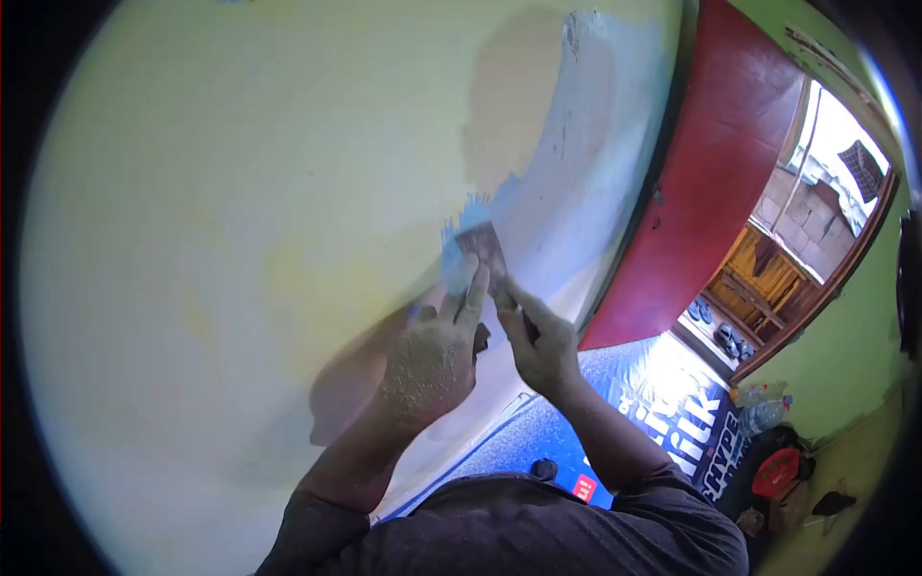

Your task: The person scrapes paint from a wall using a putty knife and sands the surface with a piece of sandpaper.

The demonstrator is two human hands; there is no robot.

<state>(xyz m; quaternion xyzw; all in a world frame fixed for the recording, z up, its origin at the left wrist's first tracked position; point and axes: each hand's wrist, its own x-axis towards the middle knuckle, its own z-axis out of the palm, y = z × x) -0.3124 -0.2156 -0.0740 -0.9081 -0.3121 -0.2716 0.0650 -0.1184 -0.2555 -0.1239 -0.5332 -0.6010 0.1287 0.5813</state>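
Both hands work a flat, brownish-grey scraper [483, 248] against a pale wall [230, 173]. My left hand [429, 365], speckled with dust, is closed around its lower part, with fingers stretched up along the blade. A dark end, perhaps of the handle, pokes out beside the palm. My right hand [543, 344] pinches the blade's lower right edge. Around the blade's top lies a jagged-edged light blue patch [451, 252]. From there a broad bluish-white strip [576, 144] of wall curves up to the right.
A red door [715, 163] stands open on the right, beside a doorway with shoes [732, 341] outside. Printed blue and black sheeting [663, 413] covers the floor. Plastic bottles [765, 413] and a red item [776, 472] lie by the green wall [845, 317].
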